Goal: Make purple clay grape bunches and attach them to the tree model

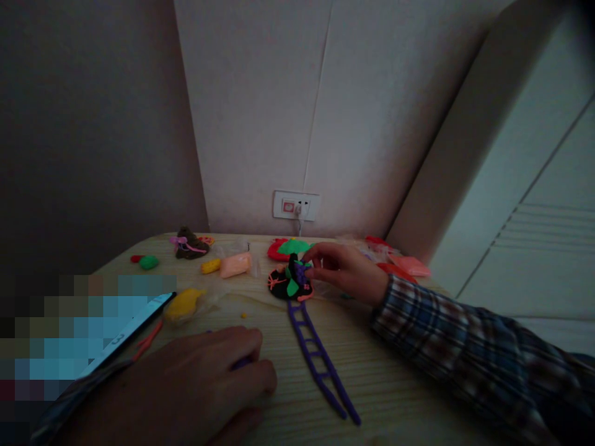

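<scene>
A black clay figure, shaped like a brimmed hat with green, orange and purple bits, sits mid-table. My right hand reaches in from the right, thumb and forefinger pinched on the purple clay bit on its side. From the figure a purple clay ladder runs toward me, lying flat on the table. My left hand rests low at the left, fingers curled around a lump of purple clay that shows only in part between thumb and forefinger.
Behind are a brown clay figure, a green lump, a salmon clay packet and red and green clay. A yellow bag lies beside a lit screen. More packets lie at right. A wall socket holds a plug.
</scene>
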Available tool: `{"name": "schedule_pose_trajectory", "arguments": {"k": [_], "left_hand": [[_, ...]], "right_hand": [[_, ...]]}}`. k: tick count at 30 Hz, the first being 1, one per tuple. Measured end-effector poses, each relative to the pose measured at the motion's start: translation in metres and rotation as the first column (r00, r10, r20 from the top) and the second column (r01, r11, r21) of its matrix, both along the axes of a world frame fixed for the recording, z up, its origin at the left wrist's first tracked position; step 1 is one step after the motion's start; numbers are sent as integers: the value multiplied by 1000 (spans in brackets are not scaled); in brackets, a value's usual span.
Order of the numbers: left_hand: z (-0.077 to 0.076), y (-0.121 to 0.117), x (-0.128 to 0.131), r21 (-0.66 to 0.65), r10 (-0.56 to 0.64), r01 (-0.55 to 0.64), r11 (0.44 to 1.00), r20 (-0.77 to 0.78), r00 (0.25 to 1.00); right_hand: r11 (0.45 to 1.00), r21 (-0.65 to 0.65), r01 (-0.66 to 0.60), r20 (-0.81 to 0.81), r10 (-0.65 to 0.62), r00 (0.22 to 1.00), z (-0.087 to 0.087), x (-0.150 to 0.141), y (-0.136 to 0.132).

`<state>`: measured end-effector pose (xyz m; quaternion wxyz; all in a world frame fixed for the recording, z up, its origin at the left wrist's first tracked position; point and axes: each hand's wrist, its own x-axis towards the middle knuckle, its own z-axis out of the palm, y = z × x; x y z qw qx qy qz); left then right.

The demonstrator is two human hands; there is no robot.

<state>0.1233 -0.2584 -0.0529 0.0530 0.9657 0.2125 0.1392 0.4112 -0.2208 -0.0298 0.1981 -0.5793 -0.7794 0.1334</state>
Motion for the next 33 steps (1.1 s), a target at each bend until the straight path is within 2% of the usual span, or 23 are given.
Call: {"name": "schedule_pose_trajectory", "arguments": {"k": [6, 16, 24, 33], "left_hand": [[-5, 1, -2, 51, -47, 43, 998, 75, 996], [-3, -1, -3, 64, -32, 31, 997, 22, 999], [-6, -1, -4, 118, -38, 31, 993, 57, 998], [-6, 1, -1, 58, -26, 23, 998, 48, 999]], "right_hand": [[1000, -3, 13, -38, -13, 999, 2, 0, -3], [999, 21, -44, -90, 46, 995, -3, 3, -1], [996, 82, -17, -107, 26, 994, -3, 2, -1], [997, 74, -14, -139, 24, 990, 4, 3, -4]]}}
